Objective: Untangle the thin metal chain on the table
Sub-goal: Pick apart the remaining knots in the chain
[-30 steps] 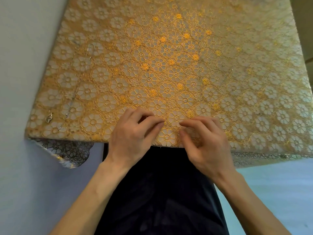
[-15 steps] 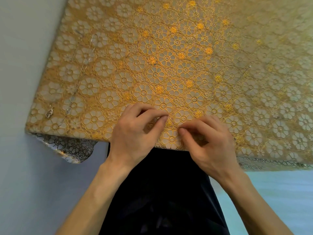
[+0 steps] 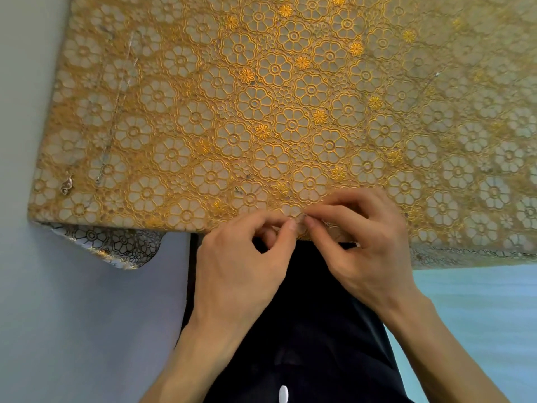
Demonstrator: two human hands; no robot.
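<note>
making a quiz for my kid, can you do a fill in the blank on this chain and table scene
1. The left hand and right hand pinch the thin chain at the ____ edge of the tablecloth.
2. That cloth is patterned with golden ____.
3. A second chain lies stretched out on its ____ side.
Missing words: near; flowers; left.

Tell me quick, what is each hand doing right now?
Left hand: pinches the thin metal chain, thumb against forefinger.
Right hand: pinches the same chain, barely visible.
</note>
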